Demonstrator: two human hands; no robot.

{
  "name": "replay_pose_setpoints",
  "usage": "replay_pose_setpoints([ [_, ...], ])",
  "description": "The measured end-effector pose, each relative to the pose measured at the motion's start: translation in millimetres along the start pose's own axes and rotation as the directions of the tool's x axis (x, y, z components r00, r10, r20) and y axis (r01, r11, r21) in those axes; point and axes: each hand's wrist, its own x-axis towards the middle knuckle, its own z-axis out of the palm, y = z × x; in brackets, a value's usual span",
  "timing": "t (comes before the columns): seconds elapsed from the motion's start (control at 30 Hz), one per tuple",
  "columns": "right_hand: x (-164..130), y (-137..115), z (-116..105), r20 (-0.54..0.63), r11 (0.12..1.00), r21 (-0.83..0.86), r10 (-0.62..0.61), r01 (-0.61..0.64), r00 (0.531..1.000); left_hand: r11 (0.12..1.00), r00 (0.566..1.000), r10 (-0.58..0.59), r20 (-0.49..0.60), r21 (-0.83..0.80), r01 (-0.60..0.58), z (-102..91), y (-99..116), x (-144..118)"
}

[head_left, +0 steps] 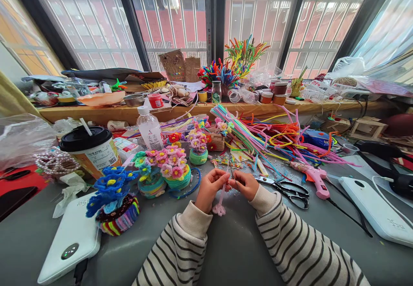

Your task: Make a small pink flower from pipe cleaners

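My left hand (pixel 211 189) is closed, pinching a pale pink pipe cleaner (pixel 221 195) whose lower end is curled into a small fluffy flower shape (pixel 219 210). Close beside it, my right hand (pixel 245 185) is also closed, its fingertips on a thin grey pointed tool (pixel 230 167), too small to name for sure. Both hands meet just above the grey table. Black-handled scissors (pixel 292 191) lie right of my right hand. Pots of pipe-cleaner flowers, pink (pixel 174 165) and blue (pixel 114 191), stand to the left.
A pink glue gun (pixel 318 180) and a white power bank (pixel 376 208) lie at right. Loose pipe cleaners (pixel 258 135) are heaped behind my hands. A lidded cup (pixel 92 152), a plastic bottle (pixel 150 129) and another power bank (pixel 71 238) stand or lie left. A cluttered windowsill (pixel 180 113) runs behind.
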Motion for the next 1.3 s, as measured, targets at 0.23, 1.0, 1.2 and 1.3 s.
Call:
replay_pose_setpoints([
  [0.23, 4, 3, -23, 0.134, 0.996, 0.08, 0.03, -0.041, 0.99, 0.999, 0.999, -0.001, -0.035, 0.043, 0.003, -0.3, 1, 0],
  [1.0, 0, 19, -49, 0.489, 0.966, 0.154, 0.108, -0.208, 0.866, 0.981, 0.987, -0.134, 0.093, 0.153, 0.119, 0.4, 1, 0],
  [1.2, 4, 16, -35, 0.374, 0.956, 0.206, 0.12, -0.209, 0.92, 0.985, 0.988, -0.136, 0.079, 0.121, 0.126, -0.1, 0, 1],
  [1.3, 7, 18, -34, 0.206, 0.946, 0.218, 0.196, -0.24, 0.959, 0.987, 0.987, -0.137, 0.079, 0.097, 0.129, 0.2, 0, 2],
])
